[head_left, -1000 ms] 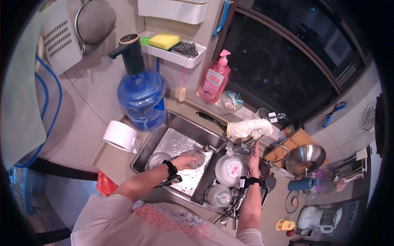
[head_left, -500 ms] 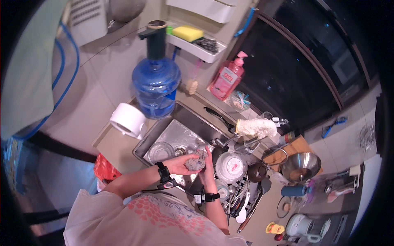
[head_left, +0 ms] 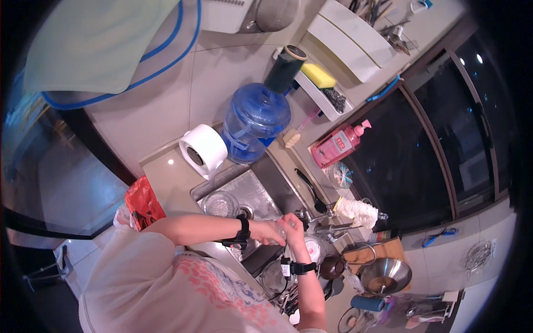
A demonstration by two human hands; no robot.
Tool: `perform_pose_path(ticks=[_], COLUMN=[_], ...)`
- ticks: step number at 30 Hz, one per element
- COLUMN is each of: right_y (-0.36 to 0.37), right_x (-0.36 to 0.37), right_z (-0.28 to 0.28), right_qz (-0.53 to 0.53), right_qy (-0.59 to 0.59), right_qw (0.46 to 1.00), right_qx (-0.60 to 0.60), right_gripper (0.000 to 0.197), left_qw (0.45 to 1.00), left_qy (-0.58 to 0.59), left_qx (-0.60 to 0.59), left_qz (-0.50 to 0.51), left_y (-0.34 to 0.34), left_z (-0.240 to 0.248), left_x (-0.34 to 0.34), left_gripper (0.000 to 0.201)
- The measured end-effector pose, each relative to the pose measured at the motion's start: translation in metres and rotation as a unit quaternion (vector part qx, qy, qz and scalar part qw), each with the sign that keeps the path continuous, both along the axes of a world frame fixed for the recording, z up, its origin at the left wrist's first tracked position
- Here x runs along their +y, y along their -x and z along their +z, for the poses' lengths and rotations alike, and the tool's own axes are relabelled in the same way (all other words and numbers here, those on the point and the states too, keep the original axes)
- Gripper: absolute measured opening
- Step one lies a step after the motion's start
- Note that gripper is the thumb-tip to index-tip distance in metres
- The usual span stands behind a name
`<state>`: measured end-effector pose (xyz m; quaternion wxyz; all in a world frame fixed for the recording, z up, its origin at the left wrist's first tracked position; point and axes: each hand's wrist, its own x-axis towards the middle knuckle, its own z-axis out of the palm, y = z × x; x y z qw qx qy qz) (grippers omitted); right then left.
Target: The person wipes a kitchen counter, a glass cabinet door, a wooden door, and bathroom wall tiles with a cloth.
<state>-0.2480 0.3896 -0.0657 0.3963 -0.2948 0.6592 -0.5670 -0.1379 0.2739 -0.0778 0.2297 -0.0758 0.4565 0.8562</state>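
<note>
My left hand (head_left: 267, 232) and my right hand (head_left: 292, 229) are closed together above the right part of the metal sink (head_left: 252, 191). Between them they squeeze a crumpled grey cloth (head_left: 282, 233), mostly hidden by the fingers. A clear glass bowl (head_left: 220, 205) lies in the sink, beside the round drain (head_left: 245, 212). Just past my right hand, a pale round bowl (head_left: 316, 248) sits partly behind the wrist. The faucet (head_left: 336, 227) stands beyond the hands, to the right.
A blue water jug (head_left: 255, 119) and a white cylindrical holder (head_left: 204, 150) stand at the sink's far left. Behind the sink are a pink pump bottle (head_left: 337, 145) and a black-handled brush (head_left: 311, 191). A steel bowl (head_left: 386, 276) and utensils crowd the right counter.
The view has turned and shifted. My hands were apart with the grey wad showing in the left palm; now they have closed together around it, nearer the faucet.
</note>
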Motion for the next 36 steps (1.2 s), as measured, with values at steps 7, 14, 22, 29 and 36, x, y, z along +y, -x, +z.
perform_pose_path(ticks=[7, 14, 22, 29, 36], right_y=[-0.020, -0.022, -0.021, -0.020, -0.034], right_x=[-0.004, -0.013, -0.009, -0.006, -0.031], right_z=[-0.092, -0.089, 0.034, 0.053, 0.086], right_qz=[-0.154, -0.190, 0.006, 0.005, 0.056], right_qy=[-0.099, -0.102, 0.238, 0.218, 0.088], right_qw=[0.955, 0.967, 0.953, 0.970, 0.995], right_qx=[0.233, 0.132, -0.186, -0.106, 0.005], right_gripper=[0.014, 0.011, 0.074, 0.042, 0.020], left_qw=[0.826, 0.814, 0.973, 0.881, 0.989], left_qy=[0.543, 0.527, -0.219, -0.471, -0.123], left_qx=[0.111, 0.076, 0.027, 0.000, -0.027], left_qz=[0.107, 0.233, 0.066, 0.041, 0.082], left_y=[0.008, -0.017, -0.017, -0.034, -0.034], left_z=[-0.079, -0.050, 0.012, 0.044, 0.050], left_x=[0.029, 0.023, -0.016, 0.007, 0.000], left_gripper=[0.037, 0.057, 0.034, 0.017, 0.011])
